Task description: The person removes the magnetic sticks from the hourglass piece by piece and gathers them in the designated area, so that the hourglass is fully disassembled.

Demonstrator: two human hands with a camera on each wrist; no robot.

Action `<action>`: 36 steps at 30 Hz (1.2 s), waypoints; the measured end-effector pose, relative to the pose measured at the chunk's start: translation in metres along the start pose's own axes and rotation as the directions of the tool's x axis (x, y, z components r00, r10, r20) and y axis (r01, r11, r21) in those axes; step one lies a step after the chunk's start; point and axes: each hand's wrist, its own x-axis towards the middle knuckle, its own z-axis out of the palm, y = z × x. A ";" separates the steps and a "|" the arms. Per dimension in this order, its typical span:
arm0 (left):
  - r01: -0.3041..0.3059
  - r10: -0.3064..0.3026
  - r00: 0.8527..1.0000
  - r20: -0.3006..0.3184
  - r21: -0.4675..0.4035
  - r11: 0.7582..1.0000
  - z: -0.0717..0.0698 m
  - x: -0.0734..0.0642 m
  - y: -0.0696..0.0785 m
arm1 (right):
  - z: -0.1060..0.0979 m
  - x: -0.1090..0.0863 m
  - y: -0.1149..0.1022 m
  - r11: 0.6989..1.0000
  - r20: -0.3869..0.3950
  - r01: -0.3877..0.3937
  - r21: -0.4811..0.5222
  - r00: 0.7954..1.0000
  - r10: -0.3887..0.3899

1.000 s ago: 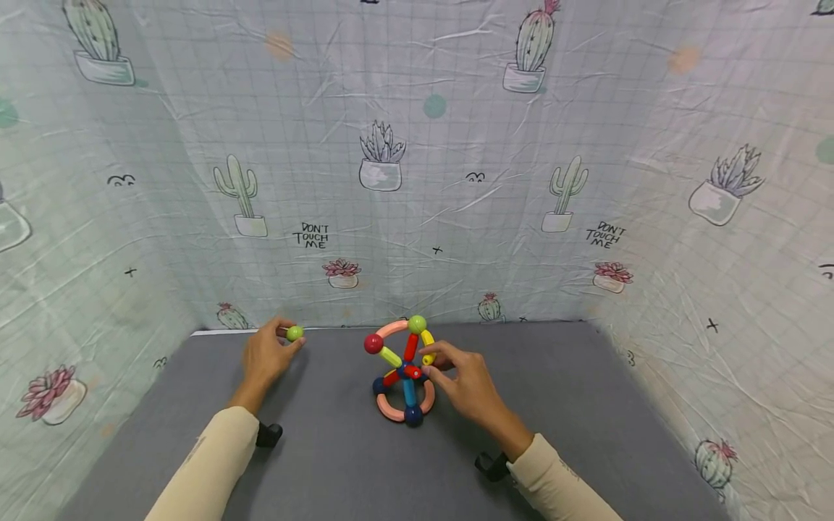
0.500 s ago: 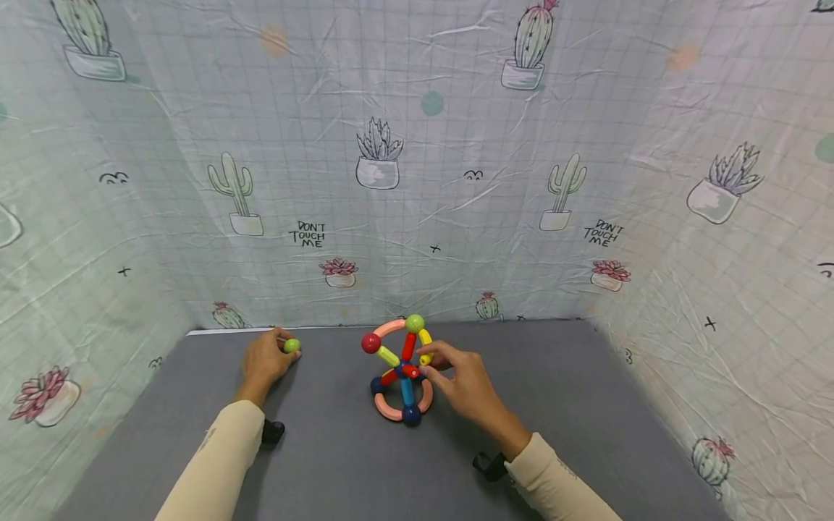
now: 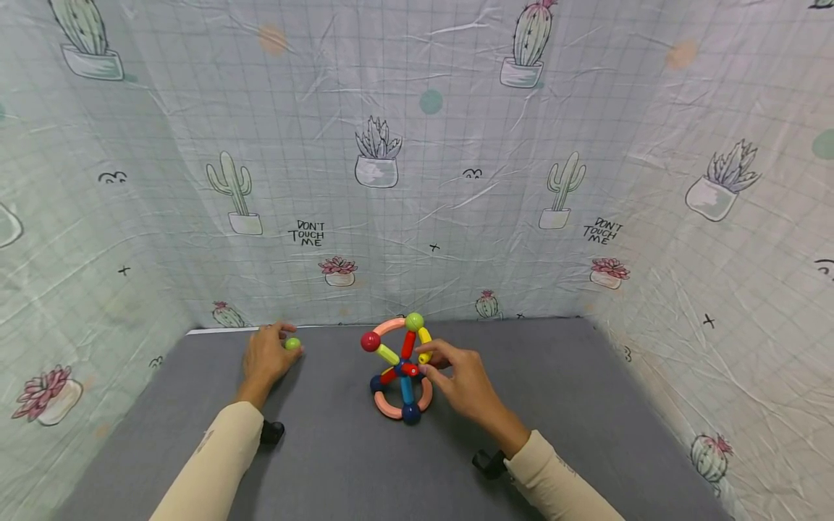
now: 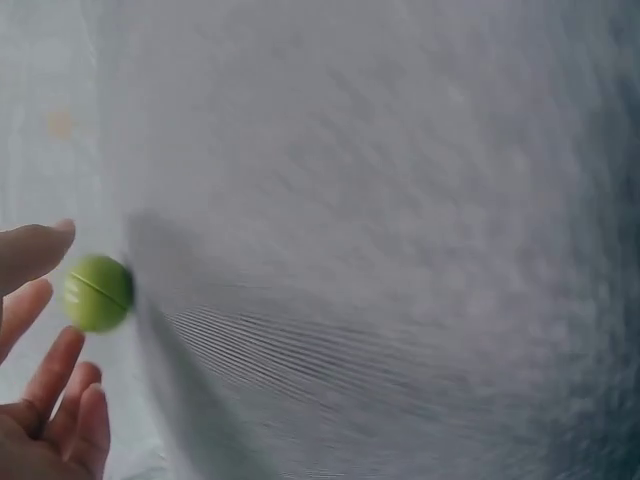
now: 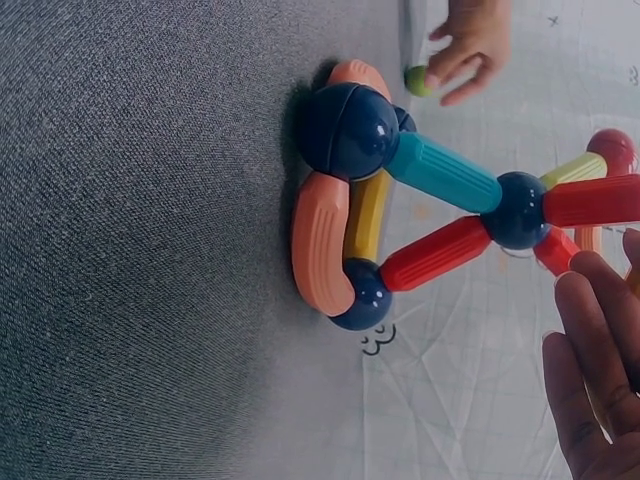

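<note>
My left hand (image 3: 266,356) is around a green ball (image 3: 293,344) at the table's far left. The left wrist view shows thumb and fingers spread about the ball (image 4: 98,293), which sits on the surface. Centre table stands a ball-and-stick magnetic toy structure: dark blue balls (image 3: 411,413) and curved coral sticks at its base, red, teal and lime sticks, a red ball (image 3: 371,341) and a green ball (image 3: 414,322) on top. My right hand (image 3: 464,373) holds its right side, index finger curled over a yellow stick (image 3: 425,337), thumb at a red stick's end (image 3: 410,370).
The grey tabletop (image 3: 339,463) ends at a cactus-print cloth backdrop (image 3: 417,239), which also rises on both sides. Black wrist straps (image 3: 489,464) sit below both sleeves.
The left hand has lowered the green ball toward me onto the table, and its fingers have loosened and lifted off it. The right hand stays at the structure.
</note>
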 end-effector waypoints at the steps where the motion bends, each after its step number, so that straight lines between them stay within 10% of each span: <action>1: -0.027 0.027 0.999 -0.020 -0.003 1.000 -0.001 -0.001 0.003 | 0.000 0.000 0.000 1.000 0.000 0.000 0.006 1.000 0.000; 11: -0.258 0.246 0.964 -0.097 -0.131 0.957 -0.017 -0.008 0.063 | 0.000 -0.001 -0.002 1.000 0.006 -0.009 -0.029 1.000 0.009; 19: -0.229 0.301 0.947 0.111 -0.426 0.875 -0.029 -0.024 0.118 | 0.001 -0.001 -0.002 0.999 0.016 -0.025 -0.037 1.000 0.025; 27: -0.086 0.366 0.848 0.382 -0.583 0.808 -0.028 -0.035 0.154 | 0.001 -0.002 -0.002 1.000 0.031 -0.007 -0.023 0.999 0.007; 36: 0.023 0.474 0.742 0.475 -0.724 0.690 -0.010 -0.037 0.162 | 0.004 -0.003 0.001 1.000 0.042 -0.006 0.010 0.999 0.005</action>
